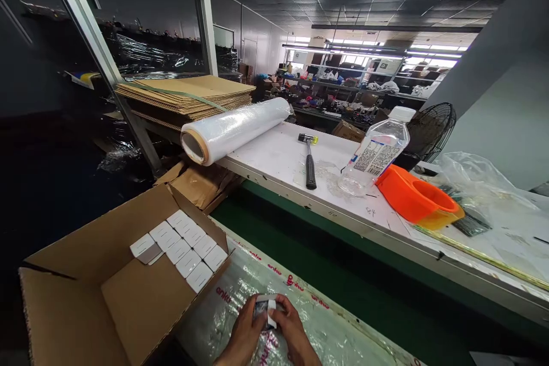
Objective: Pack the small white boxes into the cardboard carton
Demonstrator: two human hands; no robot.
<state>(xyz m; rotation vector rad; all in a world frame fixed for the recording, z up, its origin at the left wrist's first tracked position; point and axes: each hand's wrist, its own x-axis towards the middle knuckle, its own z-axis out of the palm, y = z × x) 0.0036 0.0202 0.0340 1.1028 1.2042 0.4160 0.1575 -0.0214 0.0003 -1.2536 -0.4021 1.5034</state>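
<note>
Between my two hands is a small white box (271, 315) with a dark, greyish part showing on its left. My left hand (245, 326) wraps around its left side, fingers curled. On the other side my right hand (291, 326) grips it, thumb lying across the white face. What is inside the box cannot be made out. Both hands are above a plastic-wrapped surface (231, 274) printed with red lettering. To the left stands an open cardboard carton (141, 309), where several small white boxes (189, 263) sit packed in rows at the far right corner.
A white workbench (274, 154) runs across, holding a roll of stretch film (240, 128), a mallet (309, 163), a plastic bottle (375, 154) and an orange tape dispenser (412, 194). Flat cardboard sheets (189, 94) are stacked behind. A metal post (98, 51) rises at left; a black fan (437, 126) stands right.
</note>
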